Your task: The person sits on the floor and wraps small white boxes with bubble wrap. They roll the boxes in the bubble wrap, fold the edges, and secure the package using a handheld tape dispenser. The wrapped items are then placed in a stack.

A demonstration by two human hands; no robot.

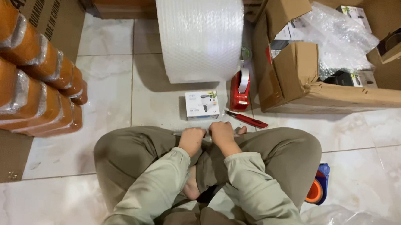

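A: Where do we have our hands?

B: We sit cross-legged on the tiled floor (105,74). Our left hand (192,140) and right hand (221,133) are together above our ankles, both curled closed around a thin clear plastic strip (207,133). Each grip is narrow and holding this strip; what exactly it is, we cannot tell.

A: And what lies near us?

B: At 12 o'clock from the hands, just beside them, lies a small white box (202,104). At 1 o'clock lies a red cutter (246,120), and behind it stands a red tape dispenser (240,89). Farther at 12 o'clock stands a big roll of bubble wrap (198,33).

A: On the sides?

B: At 2 o'clock is an open cardboard box (295,72) with plastic film inside. At 9 o'clock is a stack of orange wrapped packs (31,79). At 4 o'clock, by our knee, lies a blue and orange tape dispenser (318,185).
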